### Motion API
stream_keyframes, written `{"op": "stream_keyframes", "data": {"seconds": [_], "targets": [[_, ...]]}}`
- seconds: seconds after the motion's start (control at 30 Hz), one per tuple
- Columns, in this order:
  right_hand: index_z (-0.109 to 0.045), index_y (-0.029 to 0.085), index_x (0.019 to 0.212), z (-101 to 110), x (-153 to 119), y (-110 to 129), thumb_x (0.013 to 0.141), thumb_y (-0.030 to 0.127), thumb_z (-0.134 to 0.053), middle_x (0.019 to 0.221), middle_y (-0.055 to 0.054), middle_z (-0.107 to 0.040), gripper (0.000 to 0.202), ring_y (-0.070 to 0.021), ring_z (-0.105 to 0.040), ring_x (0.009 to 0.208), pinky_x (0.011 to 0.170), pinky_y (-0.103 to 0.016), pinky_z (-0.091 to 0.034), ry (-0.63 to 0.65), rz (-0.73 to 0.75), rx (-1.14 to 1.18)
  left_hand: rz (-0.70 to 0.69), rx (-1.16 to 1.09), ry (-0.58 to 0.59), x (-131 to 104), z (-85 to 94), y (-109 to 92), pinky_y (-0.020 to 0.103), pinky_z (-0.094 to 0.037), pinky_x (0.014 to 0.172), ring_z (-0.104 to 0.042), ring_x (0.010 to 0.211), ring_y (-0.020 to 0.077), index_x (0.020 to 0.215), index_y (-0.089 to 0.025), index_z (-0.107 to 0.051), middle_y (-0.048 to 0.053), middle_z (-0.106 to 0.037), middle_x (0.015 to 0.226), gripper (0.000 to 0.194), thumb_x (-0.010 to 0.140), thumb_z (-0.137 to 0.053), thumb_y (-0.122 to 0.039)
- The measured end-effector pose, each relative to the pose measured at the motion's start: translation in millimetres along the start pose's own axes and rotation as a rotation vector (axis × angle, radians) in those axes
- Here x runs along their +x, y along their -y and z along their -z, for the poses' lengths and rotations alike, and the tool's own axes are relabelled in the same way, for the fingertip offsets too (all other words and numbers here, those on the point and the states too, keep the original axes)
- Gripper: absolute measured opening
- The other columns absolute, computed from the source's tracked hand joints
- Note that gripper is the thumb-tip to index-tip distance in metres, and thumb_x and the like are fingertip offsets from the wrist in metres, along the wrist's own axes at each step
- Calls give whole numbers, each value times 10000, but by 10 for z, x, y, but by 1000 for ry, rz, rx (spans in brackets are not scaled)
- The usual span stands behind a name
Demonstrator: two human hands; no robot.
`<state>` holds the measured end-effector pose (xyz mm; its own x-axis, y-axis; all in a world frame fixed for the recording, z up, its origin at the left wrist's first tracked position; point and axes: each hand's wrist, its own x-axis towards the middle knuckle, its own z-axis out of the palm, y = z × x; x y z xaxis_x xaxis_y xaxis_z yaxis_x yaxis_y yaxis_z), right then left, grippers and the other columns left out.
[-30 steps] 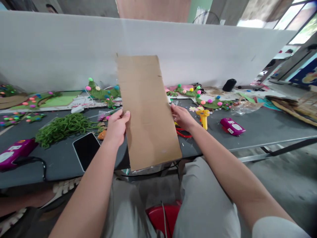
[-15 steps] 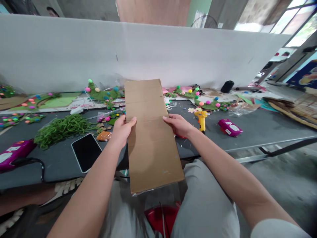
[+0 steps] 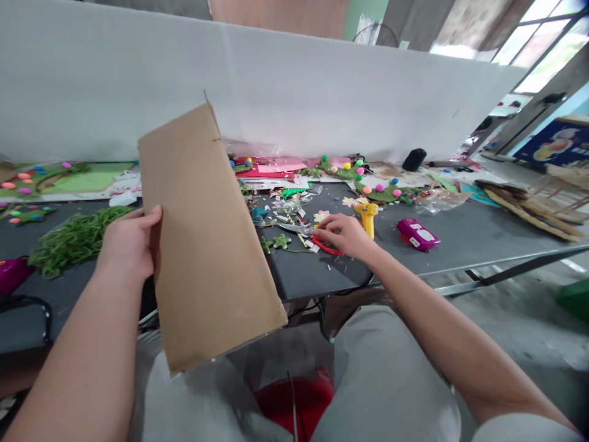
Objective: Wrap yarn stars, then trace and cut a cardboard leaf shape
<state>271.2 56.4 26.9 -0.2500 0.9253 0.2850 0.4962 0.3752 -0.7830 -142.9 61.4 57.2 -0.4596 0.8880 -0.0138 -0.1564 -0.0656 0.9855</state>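
My left hand (image 3: 126, 245) grips the left edge of a long brown cardboard piece (image 3: 207, 245), thumb on its front face. The piece is tilted, its lower end above my lap. My right hand (image 3: 343, 235) is off the cardboard, fingers slightly bent and apart over scissors (image 3: 326, 247) with red handles on the table. Whether the fingertips touch the scissors, I cannot tell. Beside them lie small green star shapes (image 3: 281, 241) and paper scraps. A yellow glue gun (image 3: 367, 218) stands just right of my right hand.
Green yarn (image 3: 76, 239) is heaped at the left. To the right lies a purple device (image 3: 418, 234). Green decorations with coloured pom-poms (image 3: 380, 191) line the back, before a white panel (image 3: 276, 92). A red container (image 3: 294, 402) sits below, between my knees.
My right hand has let go of the cardboard and moved to the scissors. My left hand has swung the cardboard left and tilted it, uncovering the scraps and green stars.
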Motion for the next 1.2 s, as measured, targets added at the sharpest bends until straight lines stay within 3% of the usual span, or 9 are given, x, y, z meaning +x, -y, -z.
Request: {"op": "stream_keyframes", "data": {"seconds": [0.13, 0.27, 0.33, 0.43, 0.5, 0.63, 0.77, 0.9, 1.2], "targets": [[-764, 217, 708, -79, -25, 102, 776, 604, -776, 1201, -119, -717, 393, -334, -633, 1184, 1104, -480, -426, -33, -2, 50, 99, -9, -58, -61, -101, 1, 373, -605, 668, -642, 622, 179, 889, -183, -695, 1, -724, 702, 138, 752, -691, -193], [-744, 200, 898, -103, -12, 252, 966, 749, -366, 1105, -138, -757, 669, -287, -722, 1024, 932, -461, -574, 2, -209, 432, -21, 15, 46, -378, -671, 225, 404, -605, 776, -701, 784, 219, 973, -208, -703, 43, -779, 971, 238, 745, -745, -266], [-717, 229, 1108, -117, -19, 320, 947, 650, -539, 1136, -115, -766, 485, -266, -745, 941, 851, -434, -611, 21, -377, 666, -73, 67, 183, -539, -1039, 391, 405, -598, 839, -725, 887, 240, 1018, -214, -715, 71, -781, 1060, 247, 806, -721, -340], [-724, 221, 1092, -102, -32, 319, 829, 379, -777, 1051, -103, -789, 312, -249, -749, 799, 764, -404, -622, -102, -502, 684, -136, 240, 388, -538, -1329, 522, 403, -594, 821, -733, 869, 262, 971, -211, -767, 85, -785, 957, 237, 830, -736, -400], [-731, 213, 1061, -48, -40, 236, 818, 344, -778, 1028, -101, -794, 280, -243, -747, 763, 741, -405, -621, -169, -528, 650, -172, 404, 429, -339, -1214, 479, 404, -588, 772, -705, 733, 257, 801, -186, -772, 77, -758, 779, 130, 765, -795, -309], [-743, 231, 1070, 101, -81, -5, 785, 358, -799, 1034, -95, -802, 317, -266, -763, 776, 710, -425, -620, -210, -605, 590, -251, 692, 298, 274, -479, 218, 449, -567, 859, -657, 684, 231, 884, -152, -784, 35, -711, 676, 137, 750, -783, -180], [-759, 256, 1112, 148, -129, -132, 780, 385, -807, 1074, -120, -798, 359, -282, -768, 749, 640, -425, -615, -207, -721, 578, -302, 878, 266, 756, 30, 64, 489, -471, 1068, -668, 923, 200, 1092, -123, -761, 17, -747, 932, 394, 708, -814, -48], [-725, 301, 1191, 64, -129, -88, 790, 369, -814, 1220, -117, -762, 416, -297, -782, 820, 654, -423, -633, -214, -724, 584, -250, 1021, 397, 1000, -25, 170, 473, -487, 1044, -699, 917, 196, 1091, -93, -759, 51, -770, 984, 348, 750, -830, -83], [-650, 312, 1202, -130, -101, 55, 861, 347, -768, 1240, -53, -763, 362, -263, -797, 849, 652, -359, -670, -155, -739, 599, -205, 1381, 586, 1014, -461, 318, 539, -438, 1066, -641, 1150, 338, 1249, -205, -699, 79, -722, 1306, 753, 678, -809, -684]]}}
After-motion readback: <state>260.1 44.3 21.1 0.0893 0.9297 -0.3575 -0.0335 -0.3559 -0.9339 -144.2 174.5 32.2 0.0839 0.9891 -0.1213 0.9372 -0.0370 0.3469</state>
